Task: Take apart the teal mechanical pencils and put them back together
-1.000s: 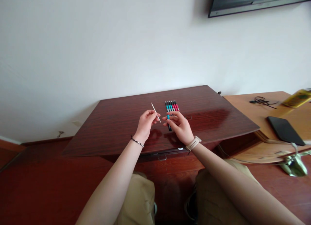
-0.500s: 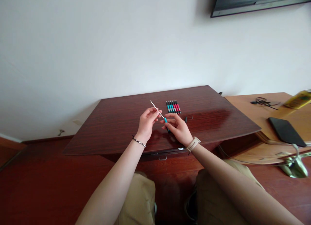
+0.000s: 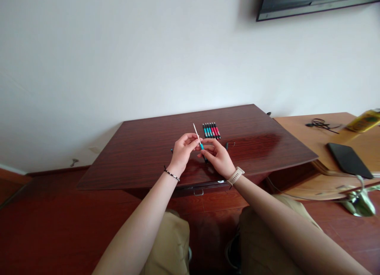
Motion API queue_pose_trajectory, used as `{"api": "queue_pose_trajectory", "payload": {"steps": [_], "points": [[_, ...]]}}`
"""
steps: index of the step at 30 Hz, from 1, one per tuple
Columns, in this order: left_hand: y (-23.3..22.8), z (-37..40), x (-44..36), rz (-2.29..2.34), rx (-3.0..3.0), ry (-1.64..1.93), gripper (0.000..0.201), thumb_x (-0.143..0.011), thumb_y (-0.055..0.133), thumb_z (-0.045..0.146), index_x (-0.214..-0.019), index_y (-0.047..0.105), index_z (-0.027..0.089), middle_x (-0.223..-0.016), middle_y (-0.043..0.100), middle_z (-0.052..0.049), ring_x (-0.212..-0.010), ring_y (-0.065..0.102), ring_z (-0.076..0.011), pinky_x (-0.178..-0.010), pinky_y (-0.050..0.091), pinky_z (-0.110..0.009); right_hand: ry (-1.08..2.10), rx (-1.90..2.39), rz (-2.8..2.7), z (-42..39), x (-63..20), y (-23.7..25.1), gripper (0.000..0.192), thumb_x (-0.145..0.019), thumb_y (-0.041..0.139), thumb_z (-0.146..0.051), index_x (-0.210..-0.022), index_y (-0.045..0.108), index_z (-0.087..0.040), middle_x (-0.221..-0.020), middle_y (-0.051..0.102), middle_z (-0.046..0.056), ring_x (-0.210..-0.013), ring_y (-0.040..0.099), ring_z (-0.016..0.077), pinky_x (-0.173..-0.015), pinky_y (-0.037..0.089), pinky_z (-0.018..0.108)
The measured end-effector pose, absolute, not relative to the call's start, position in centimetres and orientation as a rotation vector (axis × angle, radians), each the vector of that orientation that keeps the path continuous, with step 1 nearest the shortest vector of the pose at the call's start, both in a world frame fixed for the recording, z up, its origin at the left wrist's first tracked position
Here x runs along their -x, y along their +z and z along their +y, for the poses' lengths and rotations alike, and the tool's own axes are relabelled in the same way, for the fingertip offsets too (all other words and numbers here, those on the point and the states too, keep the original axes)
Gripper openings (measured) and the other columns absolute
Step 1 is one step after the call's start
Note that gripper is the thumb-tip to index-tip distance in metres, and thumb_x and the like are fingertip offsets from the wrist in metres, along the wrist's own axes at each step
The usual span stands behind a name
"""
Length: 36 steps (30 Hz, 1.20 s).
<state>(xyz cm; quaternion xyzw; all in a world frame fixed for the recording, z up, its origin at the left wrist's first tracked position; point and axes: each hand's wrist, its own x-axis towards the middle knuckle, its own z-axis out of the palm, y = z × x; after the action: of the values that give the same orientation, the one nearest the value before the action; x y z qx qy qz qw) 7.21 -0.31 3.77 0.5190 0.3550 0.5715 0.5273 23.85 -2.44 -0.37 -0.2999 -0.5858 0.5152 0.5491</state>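
The table (image 3: 142, 156) is glossy dark reddish-brown wood. Near its far edge lies a row of pens (image 3: 211, 130), teal ones then pink-red ones, all with black ends. The left hand (image 3: 184, 150) pinches a thin white refill (image 3: 196, 132); the right hand (image 3: 217, 156) holds a teal-and-black pen barrel (image 3: 203, 151). Beige watch strap (image 3: 236, 175); black-and-white beaded bracelet (image 3: 171, 174).

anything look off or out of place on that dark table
Mostly tidy: the row of pens lies neatly side by side. Only a small dark cap-like piece lies loose on the dark table, right of the right hand. Nothing looks spilled or damaged.
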Motion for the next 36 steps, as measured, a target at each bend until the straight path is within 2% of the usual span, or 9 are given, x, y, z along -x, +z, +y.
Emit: {"api": "queue_pose_trajectory", "payload": {"steps": [15, 21, 25, 29, 36], "points": [[3.4, -0.2, -6.9, 0.934, -1.374, 1.321, 0.025, -0.083, 0.086, 0.037, -0.097, 0.077, 0.018, -0.102, 0.075, -0.007, -0.095, 0.069, -0.0204, -0.088, 0.057, -0.033, 1.214, 0.676, -1.342, -2.5, -23.8, 0.2, 0.039, -0.095, 0.078, -0.041, -0.127, 0.062, -0.027, -0.111, 0.078, 0.006, -0.091, 0.079, 0.0214, -0.091, 0.063, 0.040], [3.2, -0.3, -6.9, 0.992, -1.428, 1.254, 0.027, -0.089, 0.081, 0.042, -0.101, 0.078, 0.018, -0.103, 0.079, -0.009, -0.097, 0.070, -0.0225, -0.084, 0.054, -0.032, 1.269, 0.661, -1.165, -2.3, -24.2, 0.7, 0.039, -0.094, 0.077, -0.044, -0.126, 0.063, -0.028, -0.110, 0.078, 0.004, -0.088, 0.077, 0.0199, -0.090, 0.061, 0.039], [2.8, -0.4, -6.9, 1.009, -1.520, 1.131, 0.028, -0.094, 0.075, 0.045, -0.104, 0.078, 0.020, -0.102, 0.079, -0.008, -0.090, 0.070, -0.0211, -0.079, 0.053, -0.031, 1.273, 0.632, -1.023, -1.6, -24.6, 1.1, 0.034, -0.097, 0.068, -0.043, -0.128, 0.065, -0.029, -0.104, 0.074, 0.003, -0.087, 0.072, 0.0195, -0.087, 0.060, 0.038], [1.9, -0.8, -7.5, 0.947, -1.597, 1.003, 0.023, -0.094, 0.075, 0.041, -0.101, 0.077, 0.019, -0.099, 0.078, -0.007, -0.085, 0.070, -0.0202, -0.080, 0.053, -0.032, 1.241, 0.576, -0.959, -1.0, -25.1, 1.7, 0.030, -0.096, 0.067, -0.039, -0.124, 0.067, -0.031, -0.099, 0.070, 0.002, -0.082, 0.067, 0.0181, -0.086, 0.060, 0.037], [1.3, -1.7, -9.4, 0.829, -1.580, 1.015, 0.029, -0.092, 0.080, 0.043, -0.109, 0.074, 0.020, -0.100, 0.076, -0.006, -0.084, 0.071, -0.0199, -0.085, 0.056, -0.034, 1.208, 0.601, -1.012, -1.0, -24.8, 2.2, 0.037, -0.098, 0.068, -0.050, -0.128, 0.064, -0.030, -0.122, 0.074, 0.007, -0.110, 0.071, 0.0239, -0.105, 0.059, 0.043]]}}
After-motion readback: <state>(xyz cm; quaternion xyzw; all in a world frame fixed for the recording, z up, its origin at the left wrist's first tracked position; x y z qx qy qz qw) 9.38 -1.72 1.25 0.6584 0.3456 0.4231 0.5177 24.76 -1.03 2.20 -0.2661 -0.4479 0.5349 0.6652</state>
